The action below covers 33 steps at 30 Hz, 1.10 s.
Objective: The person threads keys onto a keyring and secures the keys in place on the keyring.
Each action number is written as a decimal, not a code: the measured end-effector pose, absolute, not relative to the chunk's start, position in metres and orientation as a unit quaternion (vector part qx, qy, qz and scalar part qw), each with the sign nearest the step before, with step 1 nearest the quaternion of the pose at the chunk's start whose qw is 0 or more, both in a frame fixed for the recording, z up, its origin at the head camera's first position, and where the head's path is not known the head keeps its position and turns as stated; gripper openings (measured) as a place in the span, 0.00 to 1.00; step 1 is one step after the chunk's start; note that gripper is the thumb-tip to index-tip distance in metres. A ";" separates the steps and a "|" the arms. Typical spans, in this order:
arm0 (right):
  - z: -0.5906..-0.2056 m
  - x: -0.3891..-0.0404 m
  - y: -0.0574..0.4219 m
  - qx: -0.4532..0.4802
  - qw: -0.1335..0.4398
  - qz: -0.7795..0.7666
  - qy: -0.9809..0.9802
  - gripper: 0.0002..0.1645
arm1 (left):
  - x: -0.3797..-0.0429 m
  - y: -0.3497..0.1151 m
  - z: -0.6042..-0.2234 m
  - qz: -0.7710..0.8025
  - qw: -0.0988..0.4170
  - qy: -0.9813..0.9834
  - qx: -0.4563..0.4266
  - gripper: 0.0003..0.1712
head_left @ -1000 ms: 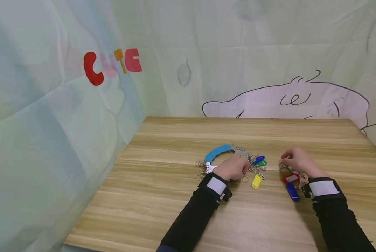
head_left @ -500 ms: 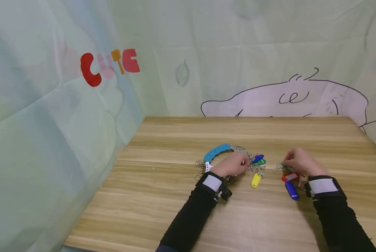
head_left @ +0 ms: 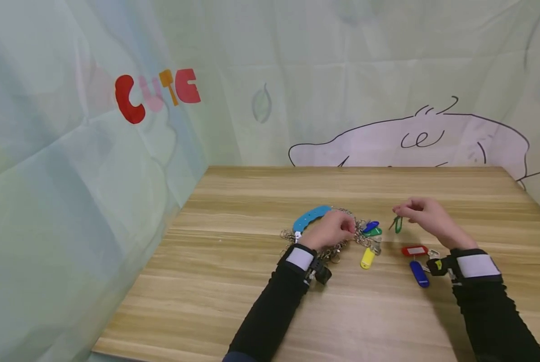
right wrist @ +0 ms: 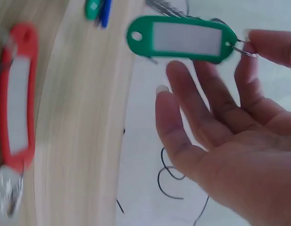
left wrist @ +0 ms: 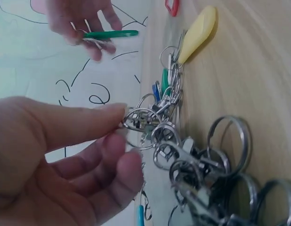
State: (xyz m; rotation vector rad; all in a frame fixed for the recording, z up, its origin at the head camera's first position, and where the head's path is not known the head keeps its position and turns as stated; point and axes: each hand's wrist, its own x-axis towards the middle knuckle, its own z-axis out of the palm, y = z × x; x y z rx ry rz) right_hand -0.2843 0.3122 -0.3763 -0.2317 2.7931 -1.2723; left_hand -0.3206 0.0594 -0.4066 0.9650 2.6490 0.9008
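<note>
My left hand pinches a small metal split ring between thumb and forefinger. That ring belongs to a cluster of split rings and clips around a large loop with a blue curved section. My right hand is raised above the table, pinching the little ring of a green key tag. A key hangs beside this tag, partly hidden behind it in the right wrist view. On the loop's right side lie a yellow key tag, a blue tag and another green tag.
A red key tag and a blue key tag with keys lie on the wooden table, below my right hand. A printed cloth hangs behind the table and along its left side.
My right hand has lifted the green key tag with its key off the table, away from the red and blue tags. My left hand has shifted slightly upward at the loop.
</note>
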 end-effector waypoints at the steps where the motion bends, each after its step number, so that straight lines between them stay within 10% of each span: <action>1: -0.376 -0.284 0.312 -0.081 0.028 -0.426 0.901 0.24 | -0.320 0.059 -0.406 0.301 0.091 0.892 0.323 0.04; 33: -0.379 -0.285 0.293 -0.119 0.091 -0.610 0.778 0.17 | -0.320 0.052 -0.400 0.281 0.083 0.910 0.294 0.16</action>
